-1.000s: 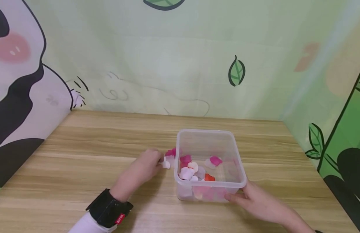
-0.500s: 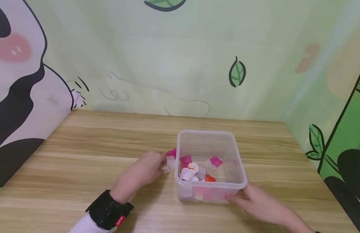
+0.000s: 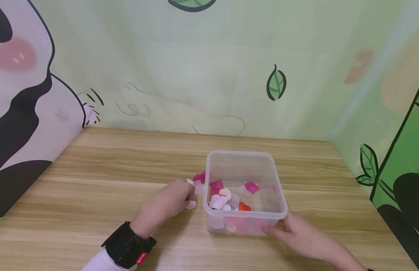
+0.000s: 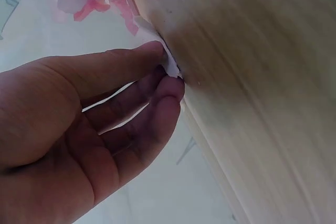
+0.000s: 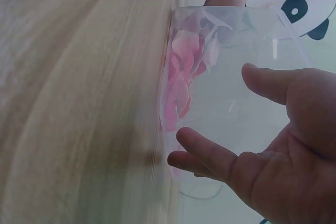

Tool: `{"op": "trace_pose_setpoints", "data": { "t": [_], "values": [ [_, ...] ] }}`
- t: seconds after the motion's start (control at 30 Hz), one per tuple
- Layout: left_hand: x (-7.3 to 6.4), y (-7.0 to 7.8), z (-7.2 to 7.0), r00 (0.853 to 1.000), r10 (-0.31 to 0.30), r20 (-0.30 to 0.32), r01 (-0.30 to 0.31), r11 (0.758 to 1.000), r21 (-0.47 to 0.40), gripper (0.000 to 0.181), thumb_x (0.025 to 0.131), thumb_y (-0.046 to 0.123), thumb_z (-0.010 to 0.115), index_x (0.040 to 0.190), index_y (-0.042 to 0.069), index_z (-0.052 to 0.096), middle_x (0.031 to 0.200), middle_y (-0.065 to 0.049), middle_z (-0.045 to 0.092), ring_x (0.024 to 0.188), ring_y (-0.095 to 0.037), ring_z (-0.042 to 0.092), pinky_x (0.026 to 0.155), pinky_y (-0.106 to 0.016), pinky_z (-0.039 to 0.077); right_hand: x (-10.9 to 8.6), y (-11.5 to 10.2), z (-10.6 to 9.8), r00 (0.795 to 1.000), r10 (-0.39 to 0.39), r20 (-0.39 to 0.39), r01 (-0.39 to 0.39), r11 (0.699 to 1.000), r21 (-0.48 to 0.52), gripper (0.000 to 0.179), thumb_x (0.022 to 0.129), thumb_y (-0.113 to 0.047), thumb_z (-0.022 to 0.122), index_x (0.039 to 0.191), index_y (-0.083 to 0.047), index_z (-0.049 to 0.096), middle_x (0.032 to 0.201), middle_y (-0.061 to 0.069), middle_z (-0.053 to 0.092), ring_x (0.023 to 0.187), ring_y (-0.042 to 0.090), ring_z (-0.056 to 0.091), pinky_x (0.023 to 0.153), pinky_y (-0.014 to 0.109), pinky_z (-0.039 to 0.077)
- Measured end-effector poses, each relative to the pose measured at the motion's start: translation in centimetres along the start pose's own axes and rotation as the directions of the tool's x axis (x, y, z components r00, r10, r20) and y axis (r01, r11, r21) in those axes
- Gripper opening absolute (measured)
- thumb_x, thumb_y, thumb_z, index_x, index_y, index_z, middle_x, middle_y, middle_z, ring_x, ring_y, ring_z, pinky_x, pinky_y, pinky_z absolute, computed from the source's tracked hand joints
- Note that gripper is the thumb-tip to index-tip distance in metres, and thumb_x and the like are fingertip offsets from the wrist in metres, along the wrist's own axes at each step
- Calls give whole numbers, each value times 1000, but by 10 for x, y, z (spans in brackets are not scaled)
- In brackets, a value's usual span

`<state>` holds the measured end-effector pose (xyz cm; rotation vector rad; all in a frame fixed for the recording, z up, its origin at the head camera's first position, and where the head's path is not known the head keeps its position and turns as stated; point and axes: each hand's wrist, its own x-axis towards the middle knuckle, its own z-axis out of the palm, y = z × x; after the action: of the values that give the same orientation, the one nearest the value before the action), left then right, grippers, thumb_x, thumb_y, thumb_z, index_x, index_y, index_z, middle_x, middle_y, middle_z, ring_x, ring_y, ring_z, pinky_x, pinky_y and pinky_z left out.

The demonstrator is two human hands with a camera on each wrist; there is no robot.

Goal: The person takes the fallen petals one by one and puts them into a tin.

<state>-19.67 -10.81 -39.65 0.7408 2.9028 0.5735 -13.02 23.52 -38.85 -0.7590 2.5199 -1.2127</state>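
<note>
My left hand (image 3: 167,197), left of the clear plastic box (image 3: 279,215), pinches a white flower petal (image 4: 170,65) between thumb and fingertips, low at the tabletop. In the head view, a pale petal (image 3: 191,204) shows just below those fingers. Between hand and box lie a magenta petal (image 3: 199,177) and a pale pink petal (image 3: 198,187). My right hand (image 3: 301,235) rests against the box's near right corner, its thumb along the front wall. The right wrist view shows its fingers extended and spread beside the wall. Several petals (image 3: 217,202) in white, pink and red lie inside.
The box stands lidless on a wood-grain table (image 3: 111,180). A printed cloth backdrop (image 3: 196,75) with panda and leaf drawings rises along the back and both sides. A black band (image 3: 128,246) wraps the left wrist.
My left hand has shifted slightly down toward the table's near side, and a pale petal now shows lower under its fingers. The right hand and the box have stayed in place.
</note>
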Motion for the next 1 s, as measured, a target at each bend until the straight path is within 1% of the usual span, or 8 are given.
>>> {"op": "trace_pose_setpoints", "data": {
  "t": [0.17,0.33,0.43,0.57,0.77,0.83,0.9,1.0],
  "values": [
    [-1,-1,-4,996,41,-83,-41,999,3,24,86,-10,73,73,8,63,67,1,53,62,-15,48,56,-29,43,0,2,0,1000,-14,-5,14,1000,-8,61,103,-28,66,151,-7,34,139,9,57,125,22,57,101,38,49],
    [-1,3,-17,967,66,-246,-76,997,-33,20,85,-14,70,77,4,66,69,-1,59,63,-14,50,56,-27,46,-1,2,1,1000,2,-2,-2,1000,-13,61,103,-31,66,151,-8,35,138,5,58,123,21,57,100,33,49],
    [-2,9,-23,918,84,-387,-119,991,-67,13,86,-12,73,84,1,70,76,-4,66,65,-15,56,58,-27,52,-1,1,1,1000,5,0,-5,1000,-12,61,103,-30,65,151,-7,35,138,6,58,123,21,57,100,33,50],
    [-6,18,-29,810,144,-568,-210,976,-51,14,84,-11,78,92,-1,72,85,-8,70,71,-17,64,65,-28,58,0,2,1,1000,-7,-6,7,1000,-17,59,103,-29,65,149,-6,37,136,5,59,123,20,58,100,33,49],
    [-13,35,-34,672,232,-703,-312,950,15,19,81,-9,82,95,-1,73,90,-8,70,79,-17,69,72,-27,60,0,2,1,1000,-10,-7,10,1000,-24,57,103,-28,65,148,-6,38,135,3,60,121,18,59,100,30,49],
    [-15,40,-34,636,268,-723,-357,934,32,20,80,-11,82,94,-1,72,89,-7,69,79,-17,69,72,-26,59,-1,1,1,1000,-12,-9,12,999,-30,57,103,-28,65,148,-7,38,135,3,60,122,18,59,100,30,49],
    [-17,46,-34,612,299,-732,-395,918,45,21,80,-11,82,94,0,72,88,-6,69,79,-16,69,73,-25,59,0,1,1,1000,-13,-10,13,999,-32,57,103,-28,65,148,-7,38,135,2,60,122,18,58,100,30,49],
    [-19,54,-32,600,335,-727,-438,898,52,22,79,-12,82,94,0,72,88,-4,68,78,-15,67,72,-23,58,0,1,1,1000,-9,-9,8,999,-32,58,103,-29,65,149,-7,37,135,3,59,122,18,58,100,31,49]
  ]
}}
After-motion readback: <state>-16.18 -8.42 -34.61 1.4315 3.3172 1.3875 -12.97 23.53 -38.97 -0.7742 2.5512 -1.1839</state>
